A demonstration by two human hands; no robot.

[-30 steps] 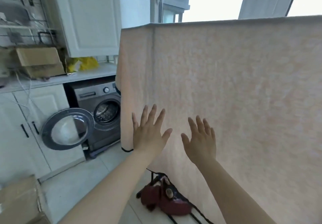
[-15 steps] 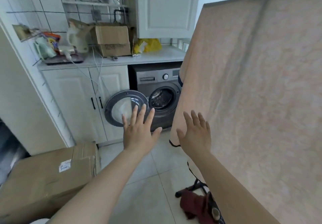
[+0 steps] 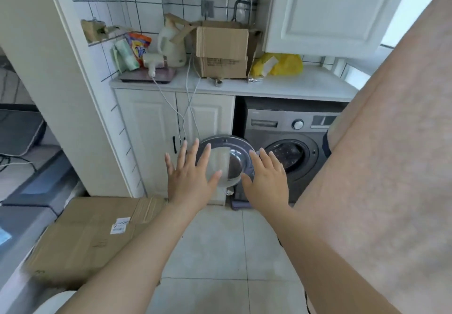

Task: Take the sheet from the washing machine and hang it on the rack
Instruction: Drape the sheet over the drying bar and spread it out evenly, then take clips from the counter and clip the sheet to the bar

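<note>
Both hands are raised in front of the body, palms facing away, fingers straight and spread, holding nothing. The left hand [image 3: 189, 181] sits in front of the round door [image 3: 226, 161] of the washing machine [image 3: 288, 147], which is swung wide open to the left; the right hand [image 3: 266, 184] is just beside it, over the gap between door and drum opening [image 3: 288, 156]. Neither hand touches the sheet [image 3: 381, 167].

The sheet, a pale peach cloth, hangs down the right side of the view as 1 broad flat panel, its left edge crossing in front of the machine's right side. What carries it lies above the view, so the rack itself cannot be made out.

The machine stands under the right end of a white counter [image 3: 281, 86]. On the counter, from the left corner: a pile of packets and a pale jug (blurred, hard to name more closely), 2 stacked cardboard boxes [image 3: 223, 52] near the middle, and a yellow bag [image 3: 281, 64] beside them. A white wall cabinet [image 3: 327, 10] hangs above the right end. On the tiled floor at left lies a large flattened cardboard box [image 3: 97, 238].
</note>
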